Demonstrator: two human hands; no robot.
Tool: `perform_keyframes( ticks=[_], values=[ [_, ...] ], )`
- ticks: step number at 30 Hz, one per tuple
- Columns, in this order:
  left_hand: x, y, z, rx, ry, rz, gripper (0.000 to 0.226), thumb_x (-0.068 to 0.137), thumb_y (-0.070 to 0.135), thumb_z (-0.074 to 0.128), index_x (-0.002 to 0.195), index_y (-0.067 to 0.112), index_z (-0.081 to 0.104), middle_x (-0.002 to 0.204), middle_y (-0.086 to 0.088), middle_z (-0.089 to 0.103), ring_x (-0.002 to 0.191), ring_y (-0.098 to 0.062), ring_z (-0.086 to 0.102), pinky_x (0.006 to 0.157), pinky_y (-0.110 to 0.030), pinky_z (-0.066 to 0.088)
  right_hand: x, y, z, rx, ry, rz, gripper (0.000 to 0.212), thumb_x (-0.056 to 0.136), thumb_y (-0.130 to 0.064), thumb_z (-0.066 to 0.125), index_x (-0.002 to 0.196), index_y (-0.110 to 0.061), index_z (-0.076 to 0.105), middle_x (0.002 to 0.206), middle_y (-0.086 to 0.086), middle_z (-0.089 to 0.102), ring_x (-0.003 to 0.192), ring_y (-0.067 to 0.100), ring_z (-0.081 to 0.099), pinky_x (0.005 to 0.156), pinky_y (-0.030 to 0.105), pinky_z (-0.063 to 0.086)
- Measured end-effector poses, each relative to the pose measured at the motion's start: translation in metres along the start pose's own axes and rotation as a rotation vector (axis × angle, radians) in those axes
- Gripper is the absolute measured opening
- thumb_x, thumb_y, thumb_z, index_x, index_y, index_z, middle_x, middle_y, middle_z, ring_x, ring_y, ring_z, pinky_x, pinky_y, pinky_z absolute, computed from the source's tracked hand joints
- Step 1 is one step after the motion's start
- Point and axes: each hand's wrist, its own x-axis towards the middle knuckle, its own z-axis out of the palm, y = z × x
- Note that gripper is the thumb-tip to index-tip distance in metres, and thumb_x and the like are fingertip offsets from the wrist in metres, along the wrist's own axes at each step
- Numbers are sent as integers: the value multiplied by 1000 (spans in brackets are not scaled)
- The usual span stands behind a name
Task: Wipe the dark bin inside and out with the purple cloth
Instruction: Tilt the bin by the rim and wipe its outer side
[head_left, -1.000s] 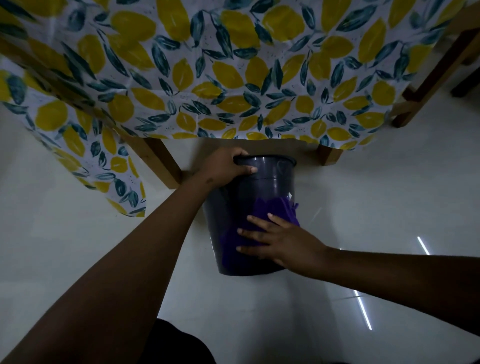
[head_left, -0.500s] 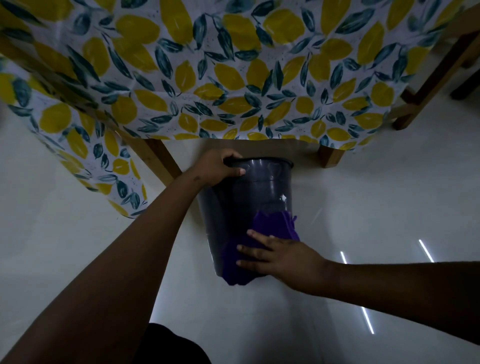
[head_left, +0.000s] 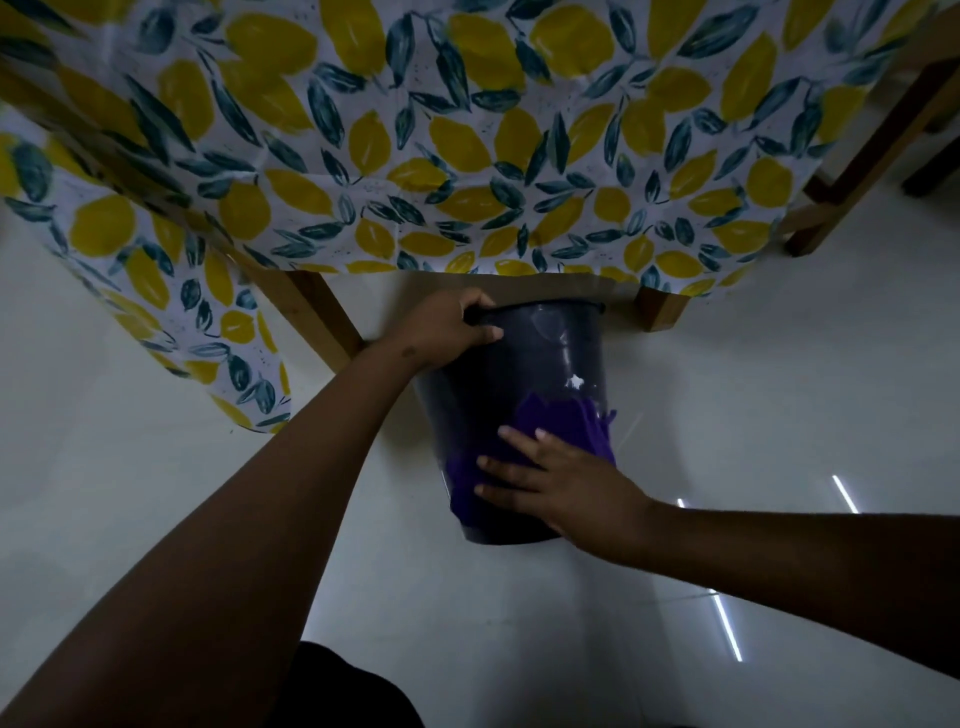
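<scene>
The dark bin (head_left: 524, 374) is tipped on the pale floor with its mouth toward the table and its base toward me. My left hand (head_left: 447, 330) grips the bin's rim at the upper left. The purple cloth (head_left: 566, 423) lies against the bin's outer wall, low on the side facing me. My right hand (head_left: 556, 480) presses flat on the cloth with fingers spread, near the bin's base. The inside of the bin is hidden from view.
A table draped in a lemon-and-leaf tablecloth (head_left: 415, 156) hangs just beyond the bin. Wooden table legs (head_left: 322, 317) stand left and right (head_left: 660, 309) of the bin. More wooden furniture legs (head_left: 857, 171) are at the far right. Glossy floor (head_left: 779, 395) surrounds the bin.
My right hand with the cloth slid down toward the bin's base, then back up a little. My left hand kept its hold on the rim.
</scene>
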Motion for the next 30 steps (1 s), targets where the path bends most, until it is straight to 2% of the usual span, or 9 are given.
perform_keyframes(
  ticks=[2, 4, 7, 10, 15, 18, 22, 26, 30],
  values=[
    [1, 2, 2, -50, -3, 17, 36, 83, 28, 70, 115, 13, 61, 115, -1, 63, 104, -13, 58, 88, -26, 45, -1, -2, 0, 8, -10, -50, 78, 75, -15, 74, 143, -29, 38, 151, -3, 35, 142, 31, 17, 110, 47, 19],
    [-1, 1, 5, -102, 13, -4, 34, 80, 35, 72, 106, 14, 64, 102, -1, 66, 91, -13, 60, 76, -27, 48, 4, 7, -5, 14, 45, -18, 63, 83, -15, 61, 141, -28, 40, 148, -2, 39, 141, 30, 22, 108, 48, 23],
    [-3, -4, 4, -133, 64, -37, 27, 81, 33, 72, 90, 8, 63, 82, -5, 60, 73, -13, 55, 59, -20, 39, 21, 35, -23, 93, 192, 246, 50, 88, -24, 39, 138, -25, 44, 144, 1, 45, 136, 32, 35, 104, 50, 32],
    [-5, -5, 1, -136, 53, -39, 27, 82, 31, 71, 90, 7, 62, 81, -5, 60, 72, -12, 54, 61, -23, 39, 25, 48, -25, 275, 314, 430, 52, 90, -19, 51, 141, -22, 39, 148, 2, 39, 139, 33, 26, 106, 53, 36],
    [-3, -9, -6, -94, 45, -22, 27, 84, 26, 70, 103, 8, 65, 97, -6, 64, 87, -12, 57, 63, -14, 42, 5, 15, -3, 94, 96, 56, 76, 77, -9, 67, 143, -27, 33, 151, 1, 33, 141, 34, 16, 107, 55, 28],
    [0, -5, -3, -99, 13, -14, 37, 81, 32, 72, 113, 15, 66, 111, -2, 67, 99, -11, 60, 83, -21, 47, -2, 2, 0, 62, -9, -126, 70, 80, -13, 58, 144, -28, 34, 152, -1, 33, 143, 28, 13, 112, 50, 20],
    [1, 0, 3, -124, 17, -37, 26, 80, 35, 72, 94, 13, 69, 81, 2, 65, 75, -9, 59, 67, -24, 44, 8, 25, -16, 174, 124, 18, 54, 88, -13, 47, 141, -24, 41, 148, 1, 39, 141, 27, 22, 108, 47, 29],
    [-4, -2, 2, -244, 38, -29, 13, 83, 28, 70, 78, 18, 64, 68, 6, 59, 63, -4, 53, 61, -20, 41, 17, 51, -27, 289, 278, 314, 54, 89, -12, 59, 140, -23, 43, 148, 1, 39, 142, 25, 21, 110, 47, 30],
    [-2, -5, 3, -177, 65, -31, 12, 85, 28, 68, 79, 20, 62, 71, 7, 58, 68, -7, 54, 62, -22, 40, 13, 36, -7, 106, 193, 177, 51, 89, -29, 51, 139, -27, 38, 147, 3, 41, 140, 31, 18, 105, 54, 26]
  ],
)
